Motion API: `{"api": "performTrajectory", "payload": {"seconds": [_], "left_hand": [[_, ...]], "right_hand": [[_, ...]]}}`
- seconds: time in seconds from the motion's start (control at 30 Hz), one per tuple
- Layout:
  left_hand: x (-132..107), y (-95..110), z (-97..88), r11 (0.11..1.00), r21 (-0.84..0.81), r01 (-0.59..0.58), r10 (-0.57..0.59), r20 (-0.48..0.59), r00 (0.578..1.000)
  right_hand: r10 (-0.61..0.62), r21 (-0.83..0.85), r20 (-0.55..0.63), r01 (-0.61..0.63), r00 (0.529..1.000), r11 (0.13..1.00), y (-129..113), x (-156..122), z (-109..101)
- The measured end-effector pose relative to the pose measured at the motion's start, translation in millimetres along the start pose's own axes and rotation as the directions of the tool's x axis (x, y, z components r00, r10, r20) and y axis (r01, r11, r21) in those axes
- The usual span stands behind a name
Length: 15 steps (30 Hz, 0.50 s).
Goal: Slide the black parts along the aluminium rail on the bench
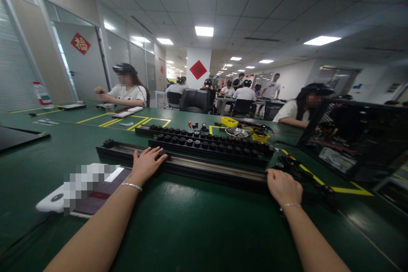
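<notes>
Black rail (212, 167) spans between your hands: right hand (284, 187) closed on its end, likely steadying it; left hand (147, 165) fingering a small socket (163, 153), pinch or touch unclear; filled rails (207, 153) just beyond.

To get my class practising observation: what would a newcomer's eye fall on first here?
Probably the long black channel across the green table, with the left hand over its left part and the right hand curled at its right end. Just beyond lie two black strips with rows of round pieces. Farther back, a red diamond stands out on a white pillar.
</notes>
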<state>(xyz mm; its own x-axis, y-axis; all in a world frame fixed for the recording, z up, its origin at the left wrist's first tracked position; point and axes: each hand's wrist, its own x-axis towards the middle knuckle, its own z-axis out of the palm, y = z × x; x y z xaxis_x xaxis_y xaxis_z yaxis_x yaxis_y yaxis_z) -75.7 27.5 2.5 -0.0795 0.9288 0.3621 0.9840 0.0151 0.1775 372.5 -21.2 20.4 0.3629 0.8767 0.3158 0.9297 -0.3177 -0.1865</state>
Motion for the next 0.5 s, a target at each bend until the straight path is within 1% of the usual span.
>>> {"api": "performTrajectory", "payload": {"seconds": [0.2, 0.5], "left_hand": [[-0.6, 0.8, -1.3, 1.0, 0.016, -0.001, 0.001, 0.013, 1.0], [-3.2, 3.6, -1.7, 0.999, 0.039, -0.02, 0.02, 0.001, 1.0]], "right_hand": [[-0.004, -0.013, -0.008, 0.003, 1.0, 1.0, 0.2, 0.3, 0.8], [-0.005, -0.014, -0.02, 0.004, 1.0, 1.0, 0.1, -0.1, 2.0]]}}
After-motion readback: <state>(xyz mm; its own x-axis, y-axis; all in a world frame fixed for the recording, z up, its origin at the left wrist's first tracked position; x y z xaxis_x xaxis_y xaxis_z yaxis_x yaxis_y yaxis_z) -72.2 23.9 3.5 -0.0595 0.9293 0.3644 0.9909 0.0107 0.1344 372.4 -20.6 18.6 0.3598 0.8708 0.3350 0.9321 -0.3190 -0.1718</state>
